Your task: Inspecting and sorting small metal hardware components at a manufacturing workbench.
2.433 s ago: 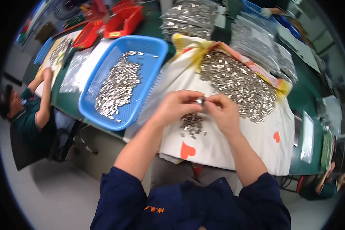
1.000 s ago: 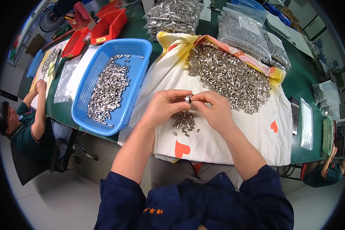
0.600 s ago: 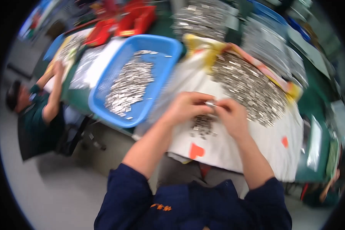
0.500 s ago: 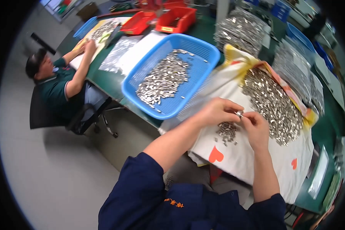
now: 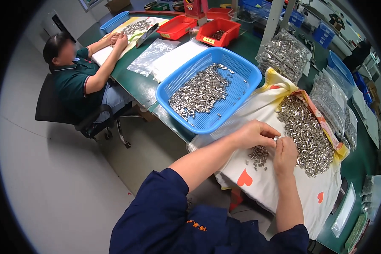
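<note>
Between the fingertips of my left hand [image 5: 257, 134] and my right hand [image 5: 285, 155] is a small shiny metal sleeve [image 5: 276, 139]. Both hands are closed in a pinch on it and nearly meet. They hover over a white cloth [image 5: 269, 190] printed with hearts. Below my left hand lies a small pile of metal sleeves [image 5: 258, 157], partly hidden by the hand. A much larger heap of the same sleeves [image 5: 309, 135] spreads on the cloth to the right. Farther left, a blue plastic basket [image 5: 250, 72] holds more sleeves.
A co-worker [image 5: 78, 80] sits at the far left of the green table [image 5: 144, 86]. Red bins [image 5: 216, 40] stand at the back. Bags of metal parts [image 5: 285, 55] and clear bags [image 5: 332, 99] line the right. A flat plastic bag [image 5: 150, 55] lies beyond the basket.
The view has shifted, so the whole scene sits lower and most of it farther right. My hands keep pinching a metal sleeve together, now closer to each other.
</note>
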`<state>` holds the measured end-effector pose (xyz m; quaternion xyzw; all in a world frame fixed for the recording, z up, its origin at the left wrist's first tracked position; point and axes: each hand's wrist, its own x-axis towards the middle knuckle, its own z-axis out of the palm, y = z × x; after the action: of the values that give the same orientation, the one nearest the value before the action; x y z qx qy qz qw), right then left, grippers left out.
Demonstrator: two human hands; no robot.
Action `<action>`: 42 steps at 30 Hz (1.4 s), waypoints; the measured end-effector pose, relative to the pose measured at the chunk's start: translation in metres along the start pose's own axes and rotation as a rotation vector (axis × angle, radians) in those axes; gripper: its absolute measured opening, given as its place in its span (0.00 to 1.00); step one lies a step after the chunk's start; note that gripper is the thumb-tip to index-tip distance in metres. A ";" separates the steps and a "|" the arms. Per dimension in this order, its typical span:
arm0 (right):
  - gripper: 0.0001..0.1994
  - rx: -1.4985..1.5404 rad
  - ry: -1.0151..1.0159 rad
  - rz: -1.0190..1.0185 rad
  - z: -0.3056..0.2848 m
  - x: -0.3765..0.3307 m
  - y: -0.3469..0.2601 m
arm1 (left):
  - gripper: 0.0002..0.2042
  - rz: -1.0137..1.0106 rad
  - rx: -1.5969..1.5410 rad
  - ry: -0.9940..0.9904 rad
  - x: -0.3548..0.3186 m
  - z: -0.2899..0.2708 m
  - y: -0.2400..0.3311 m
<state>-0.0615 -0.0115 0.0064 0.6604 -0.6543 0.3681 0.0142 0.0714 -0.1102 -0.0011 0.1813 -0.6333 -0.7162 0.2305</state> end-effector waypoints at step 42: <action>0.11 -0.094 0.048 0.008 -0.015 0.006 -0.011 | 0.16 0.004 -0.031 0.010 0.002 0.010 0.004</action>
<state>-0.0599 -0.0073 0.0249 0.6474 -0.6730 0.3527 0.0594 0.0645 -0.1038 0.0044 0.1800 -0.6216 -0.7243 0.2379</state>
